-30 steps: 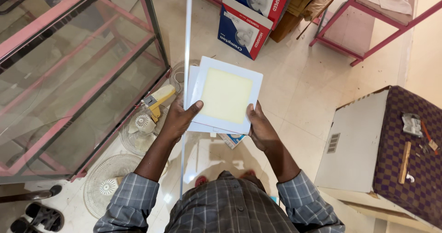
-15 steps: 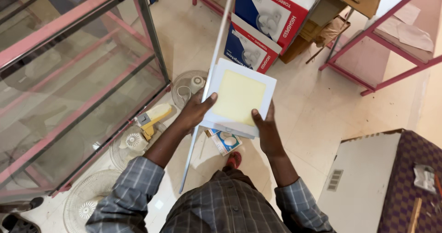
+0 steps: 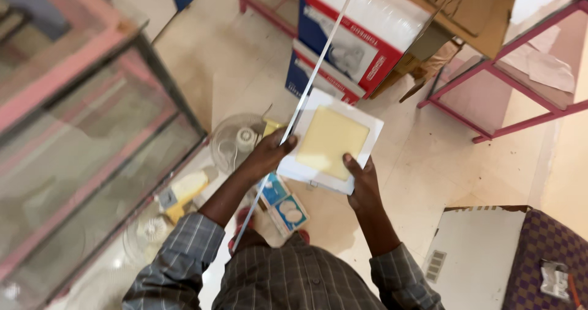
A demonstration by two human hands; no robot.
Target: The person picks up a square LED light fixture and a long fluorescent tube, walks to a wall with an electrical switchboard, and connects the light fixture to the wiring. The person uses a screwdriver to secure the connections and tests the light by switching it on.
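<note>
Panel (image 3: pixel 331 141): flat, square, white rim around a matte pale-yellow face. It is held in the air over the tiled floor (image 3: pixel 429 163), tilted. Left hand (image 3: pixel 269 154): fingers closed on the panel's left edge, thumb on the rim. Right hand (image 3: pixel 362 181): clamped on the lower right corner, thumb on the front rim. A thin white strip (image 3: pixel 318 65) crosses the left edge. Beneath: wire fan guard (image 3: pixel 236 141), small printed box (image 3: pixel 283 203). Cartons (image 3: pixel 361 37) stand beyond.

matt white-framed panel (image 3: pixel 331 141) w/ smooth yellow face, glossy cardboard boxes (image 3: pixel 358 37), glass cabinet (image 3: pixel 79 151)
</note>
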